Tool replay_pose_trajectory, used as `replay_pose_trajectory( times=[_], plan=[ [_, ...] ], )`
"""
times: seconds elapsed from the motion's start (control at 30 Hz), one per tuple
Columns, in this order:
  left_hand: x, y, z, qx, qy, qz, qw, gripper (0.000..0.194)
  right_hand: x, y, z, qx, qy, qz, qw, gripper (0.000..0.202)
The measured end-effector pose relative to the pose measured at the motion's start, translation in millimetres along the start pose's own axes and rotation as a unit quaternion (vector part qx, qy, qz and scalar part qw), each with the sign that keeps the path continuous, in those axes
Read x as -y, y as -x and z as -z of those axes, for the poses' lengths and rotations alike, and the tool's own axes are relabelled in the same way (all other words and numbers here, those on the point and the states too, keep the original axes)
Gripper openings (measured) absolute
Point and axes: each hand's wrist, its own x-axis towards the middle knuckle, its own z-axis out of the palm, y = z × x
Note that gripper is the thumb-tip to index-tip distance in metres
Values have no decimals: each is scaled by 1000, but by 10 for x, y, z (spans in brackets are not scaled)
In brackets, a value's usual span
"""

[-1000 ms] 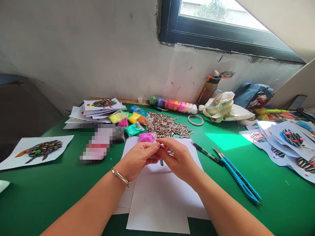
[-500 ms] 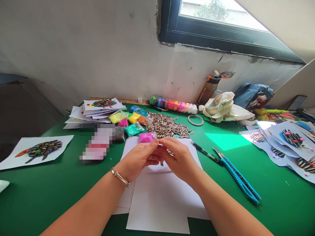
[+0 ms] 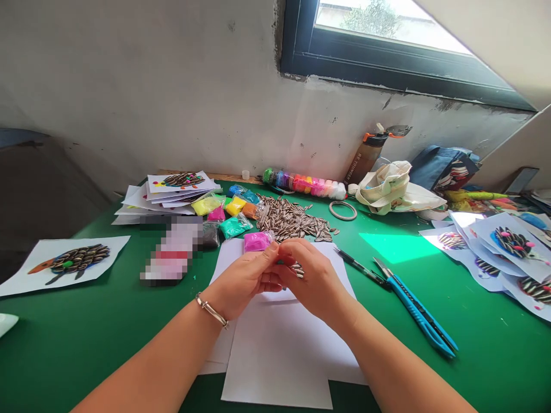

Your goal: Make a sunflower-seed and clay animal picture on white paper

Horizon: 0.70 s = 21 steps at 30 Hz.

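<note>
Above the white paper sheets [image 3: 279, 350], my left hand [image 3: 243, 281] and my right hand [image 3: 316, 281] meet fingertip to fingertip. Both have their fingers curled and pressed together; whatever is pinched between them is hidden. A few striped sunflower seeds [image 3: 298, 269] show past the right thumb, on or above the paper. Just beyond the fingertips lies a bag of magenta clay [image 3: 257, 241]. The heap of sunflower seeds [image 3: 288, 221] is behind it.
Colourful clay bags [image 3: 235, 226] lie left of the seeds. A pen [image 3: 361, 267] and a blue utility knife [image 3: 415, 310], blade out, rest at right. Seed pictures [image 3: 77, 264] lie left, with more stacked right [image 3: 512, 244]. A bottle [image 3: 365, 155] and cloth bag [image 3: 391, 186] stand behind.
My hands stay almost in place, with small finger movements. A dark bit that showed below the fingers is now mostly hidden.
</note>
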Motion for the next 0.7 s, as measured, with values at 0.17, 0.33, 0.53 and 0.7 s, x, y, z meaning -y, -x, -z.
replay_pose_trajectory(
  times=[0.17, 0.33, 0.53, 0.7],
  plan=[
    [-47, 27, -10, -1, -15, 10, 1000, 54, -119, -31, 107, -24, -34, -26, 999, 10],
    [-143, 23, 61, -91, -42, -29, 995, 57, -290, -59, 229, -1, 16, -83, 996, 14],
    [-134, -23, 111, -134, -82, -39, 987, 53, -326, -48, 184, 125, 190, -88, 970, 25],
    [-97, -49, 126, -130, -99, -40, 986, 53, -351, -44, 141, 177, 274, -80, 942, 24]
  ],
)
